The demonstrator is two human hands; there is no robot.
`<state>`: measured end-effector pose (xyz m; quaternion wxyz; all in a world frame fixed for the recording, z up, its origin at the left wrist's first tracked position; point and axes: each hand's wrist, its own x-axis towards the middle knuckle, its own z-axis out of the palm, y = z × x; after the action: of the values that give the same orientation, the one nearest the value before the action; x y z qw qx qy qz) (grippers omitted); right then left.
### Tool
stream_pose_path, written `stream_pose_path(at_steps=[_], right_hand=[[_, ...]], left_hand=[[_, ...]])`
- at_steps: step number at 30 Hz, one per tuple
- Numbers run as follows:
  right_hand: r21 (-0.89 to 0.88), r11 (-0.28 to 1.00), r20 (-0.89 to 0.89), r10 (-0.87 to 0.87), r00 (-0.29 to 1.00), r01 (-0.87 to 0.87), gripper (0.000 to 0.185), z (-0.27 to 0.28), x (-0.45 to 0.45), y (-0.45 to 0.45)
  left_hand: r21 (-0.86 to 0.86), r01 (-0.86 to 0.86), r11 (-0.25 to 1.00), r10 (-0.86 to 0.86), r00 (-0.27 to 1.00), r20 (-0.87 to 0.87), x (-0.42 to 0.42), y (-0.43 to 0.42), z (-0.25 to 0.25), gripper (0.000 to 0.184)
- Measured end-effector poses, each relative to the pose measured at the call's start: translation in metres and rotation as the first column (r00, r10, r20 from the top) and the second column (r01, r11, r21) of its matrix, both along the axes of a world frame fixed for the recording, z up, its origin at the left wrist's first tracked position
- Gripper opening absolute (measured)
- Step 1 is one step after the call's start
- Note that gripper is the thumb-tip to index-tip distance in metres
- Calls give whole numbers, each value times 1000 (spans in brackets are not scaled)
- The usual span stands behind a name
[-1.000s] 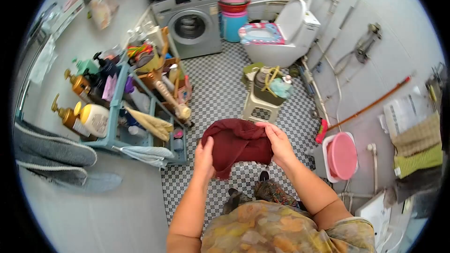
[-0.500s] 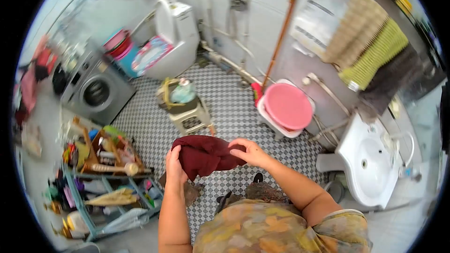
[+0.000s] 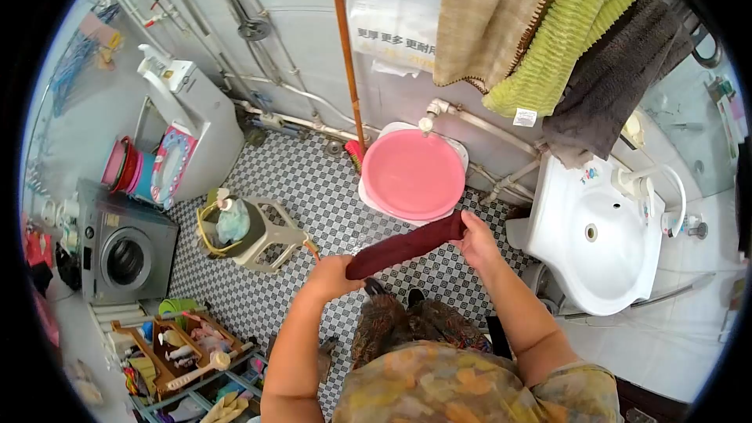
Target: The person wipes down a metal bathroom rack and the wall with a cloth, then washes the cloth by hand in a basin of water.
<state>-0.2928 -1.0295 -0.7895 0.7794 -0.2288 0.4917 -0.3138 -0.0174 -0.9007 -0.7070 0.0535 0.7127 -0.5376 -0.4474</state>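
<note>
A dark maroon cloth [image 3: 406, 247] stretches between my two hands, folded into a long narrow strip. My left hand [image 3: 332, 277] is closed around its lower left end. At the upper right end, my right hand [image 3: 478, 241] grips the other side with the thumb near the edge. The strip slants upward to the right, held in the air over the tiled floor. Just beyond it lies a pink basin [image 3: 413, 174] on a white stand, apart from the cloth.
To the right is a white washbasin [image 3: 564, 243] with a tap. Towels [image 3: 564, 39] hang above. A plastic stool [image 3: 274, 239] with a bucket [image 3: 254, 223] stands left, before a washing machine [image 3: 129, 247] and toilet [image 3: 207, 133]. A crowded shelf [image 3: 196, 392] is at lower left.
The maroon cloth has gone from a loose, bunched shape to a taut narrow strip. My hands are farther apart, and the view has turned right toward the washbasin.
</note>
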Motion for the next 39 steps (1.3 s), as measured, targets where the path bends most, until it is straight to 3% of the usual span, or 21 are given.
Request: stream_pose_path(at_steps=[1, 3, 4, 5, 7, 8, 10, 11, 13, 15, 18, 19, 21, 22, 23, 25, 26, 29, 36, 37, 39], right_hand=[[36, 999, 34, -17, 999, 16, 32, 3, 2, -10], [77, 991, 3, -113, 994, 112, 33, -1, 3, -24], [180, 953, 65, -260, 963, 245, 34, -10, 1, -34], [285, 888, 110, -405, 907, 362, 36, -18, 0, -41], [231, 900, 69, -395, 916, 370, 36, -18, 4, -54], [182, 913, 35, -376, 926, 364, 36, -16, 6, -60], [92, 949, -31, -299, 954, 301, 30, -19, 13, -77], [92, 948, -47, -302, 952, 305, 30, -24, 16, -86], [21, 989, -366, -130, 922, 148, 34, -39, 21, -103], [31, 992, -397, -99, 912, 121, 44, -78, 19, -120], [-73, 994, -519, 30, 854, -80, 51, -105, 25, -142], [-63, 993, -533, 49, 845, -97, 51, -110, 32, -148], [-118, 900, -840, 134, 526, -419, 53, -122, 36, -159], [-162, 759, -912, 129, 390, -631, 54, -140, 30, -164], [-148, 745, -916, 144, 373, -650, 54, -158, 24, -170], [-257, 609, -932, 48, 358, -751, 55, -187, 20, -180], [-333, 579, -923, -38, 384, -744, 55, -207, 20, -182], [-156, 546, -978, 30, 205, -823, 53, -218, 36, -188], [69, 562, -995, 102, -14, -824, 65, -278, 55, -208], [74, 553, -994, 103, -20, -830, 65, -284, 57, -209], [127, 728, -968, 239, 76, -673, 73, -292, 66, -212]], left_hand=[[1, 11, 1000, -11, 1000, -8, 0, -13, -14, 31], [-274, 208, 939, -116, 941, 317, 2, -39, -44, 23], [-428, 238, 872, -117, 950, 290, 9, -54, -52, 17], [-290, 35, 956, -38, 999, -6, 15, -69, -63, 18], [-6, -275, 961, 239, 847, -474, 29, -100, -92, 23], [-2, -271, 962, 236, 840, -488, 33, -111, -110, 23], [184, -454, 872, 419, 498, -759, 32, -135, -126, 29], [195, -449, 872, 422, 488, -764, 33, -146, -136, 29], [10, -329, 944, 232, 642, -731, 35, -172, -146, 35], [23, -337, 941, 239, 617, -750, 35, -195, -161, 40], [-376, -297, 877, 61, 848, -527, 30, -219, -212, 49], [-363, -318, 876, 80, 838, -540, 29, -228, -208, 49], [-539, -157, 827, -2, 959, -282, 30, -239, -199, 48], [-550, -35, 834, -63, 985, -159, 31, -244, -202, 40], [-544, -62, 837, -39, 984, -173, 30, -245, -209, 40], [-541, 257, 801, -238, 965, 105, 27, -245, -228, 31], [-381, 357, 853, -322, 934, 155, 23, -245, -241, 26], [-428, 350, 834, -257, 931, 260, 13, -231, -288, 35], [-271, -17, 962, 61, 986, 156, 1, -250, -324, 44], [-270, -28, 962, 71, 986, 152, -3, -254, -330, 44], [-140, -221, 965, 241, 961, 139, -8, -262, -343, 62]])
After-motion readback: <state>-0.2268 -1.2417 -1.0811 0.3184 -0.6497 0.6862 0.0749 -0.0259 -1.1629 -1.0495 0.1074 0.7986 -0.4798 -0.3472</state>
